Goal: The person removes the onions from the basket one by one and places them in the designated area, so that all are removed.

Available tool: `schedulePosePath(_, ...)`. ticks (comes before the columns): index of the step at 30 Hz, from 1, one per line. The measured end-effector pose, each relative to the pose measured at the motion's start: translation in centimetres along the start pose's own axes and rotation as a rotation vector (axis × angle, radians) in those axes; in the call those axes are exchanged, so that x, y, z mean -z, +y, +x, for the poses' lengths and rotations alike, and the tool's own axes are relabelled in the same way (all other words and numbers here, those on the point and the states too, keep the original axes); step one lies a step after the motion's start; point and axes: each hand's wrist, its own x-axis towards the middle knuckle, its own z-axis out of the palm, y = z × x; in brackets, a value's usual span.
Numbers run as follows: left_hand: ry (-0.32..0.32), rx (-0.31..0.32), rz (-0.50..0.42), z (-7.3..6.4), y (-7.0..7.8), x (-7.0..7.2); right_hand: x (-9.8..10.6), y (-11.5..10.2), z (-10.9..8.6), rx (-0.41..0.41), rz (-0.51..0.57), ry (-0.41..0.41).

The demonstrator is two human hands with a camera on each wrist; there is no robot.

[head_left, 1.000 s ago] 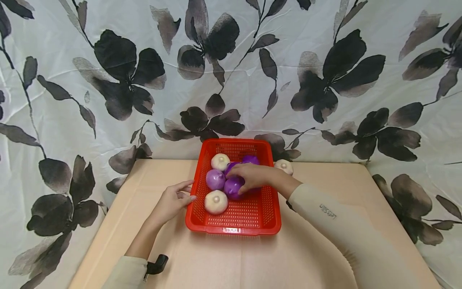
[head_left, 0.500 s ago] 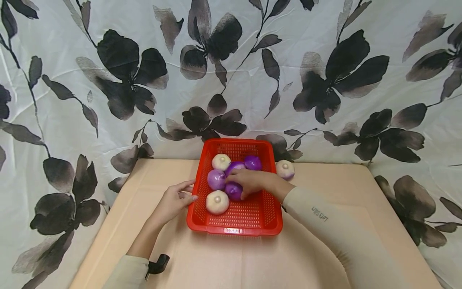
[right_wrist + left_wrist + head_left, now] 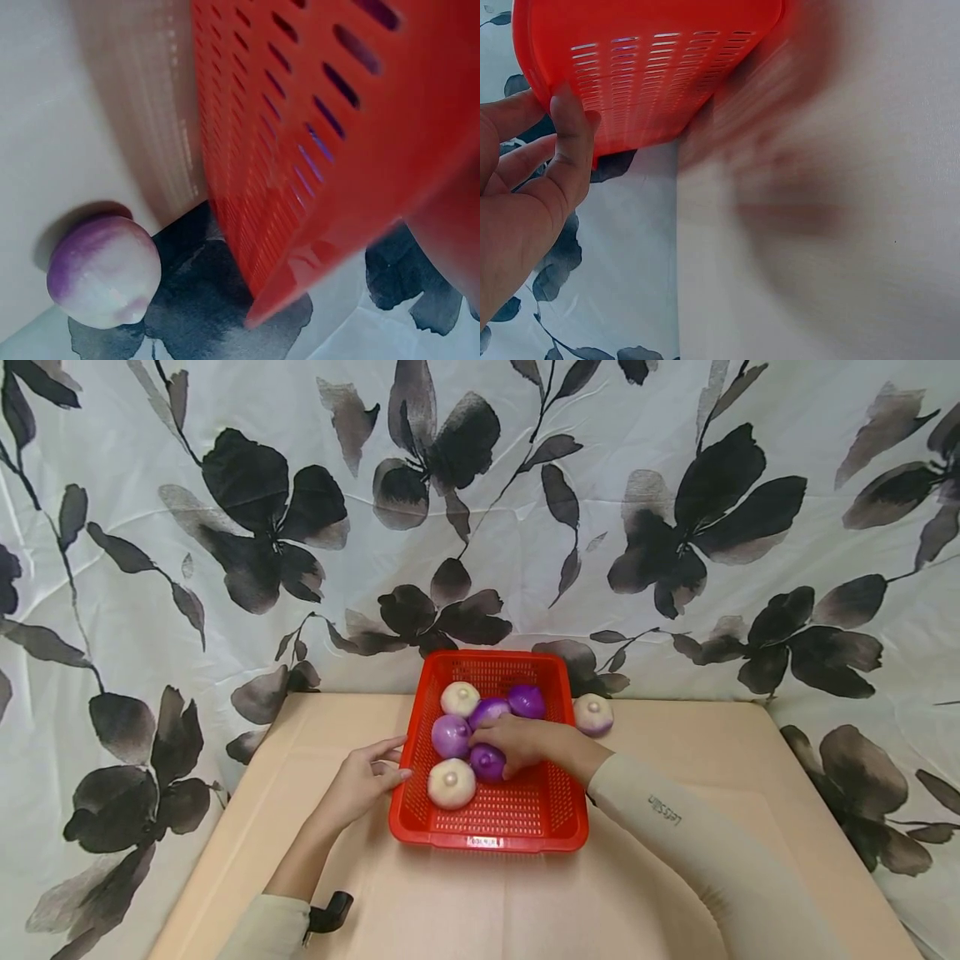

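Note:
A red plastic basket [image 3: 487,842] holds several turnips: two show white sides, the others purple. My left hand [image 3: 367,785] grips the basket's left rim; in the left wrist view its fingers [image 3: 574,142] lie against the perforated wall. My right hand [image 3: 517,741] reaches over the right rim into the basket. Its thumb and fingers are around a purple turnip [image 3: 487,763], partly covering it. Close beside that are a white turnip [image 3: 452,783] and a lighter purple turnip [image 3: 451,737]. The right wrist view shows only the basket's outer wall [image 3: 300,150], with the fingers hidden.
Outside the basket, a white-and-purple turnip [image 3: 593,716] sits by its right wall near the table's back edge. The light wooden table [image 3: 465,910] ends at a floral cloth [image 3: 555,552] hanging behind. Another purple turnip [image 3: 527,701] lies at the basket's back right.
My right hand has drawn slightly back and lower, its fingers closing around the front purple turnip. My left hand stays at the rim, and the basket barely shifts.

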Motion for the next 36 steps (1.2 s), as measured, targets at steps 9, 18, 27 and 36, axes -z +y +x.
schedulePosePath(9,-0.001,-0.002,0.008,0.0,0.0,-0.1,1.1,-0.6,-1.5,-0.013,0.103,0.038)
schedulePosePath(18,0.008,0.006,0.020,-0.1,0.0,-0.2,2.4,-0.7,-4.1,-0.014,0.246,0.141)
schedulePosePath(27,0.006,0.007,0.016,-0.1,0.0,-0.1,2.4,0.9,-7.2,-0.024,0.310,0.305)
schedulePosePath(36,0.004,0.003,0.021,0.0,-0.1,-0.1,1.8,3.2,-10.6,-0.048,0.389,0.454)
